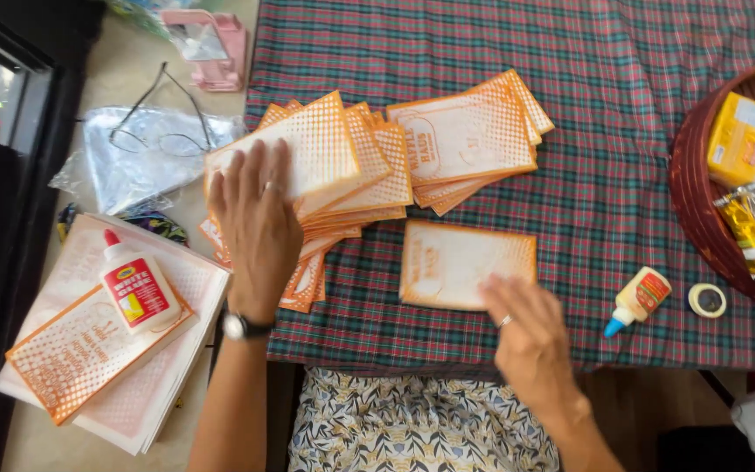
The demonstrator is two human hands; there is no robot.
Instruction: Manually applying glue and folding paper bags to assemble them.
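Right hand, fingers together, lies flat on a single orange-bordered paper bag at six o'clock on the worktop; left hand, fingers spread, steadies the fanned stack at ten. Best slid gently, keeping edges square.

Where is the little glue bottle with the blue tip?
The little glue bottle lies on its side on the checked cloth, right of the right hand, beside a tape roll and below the basket.
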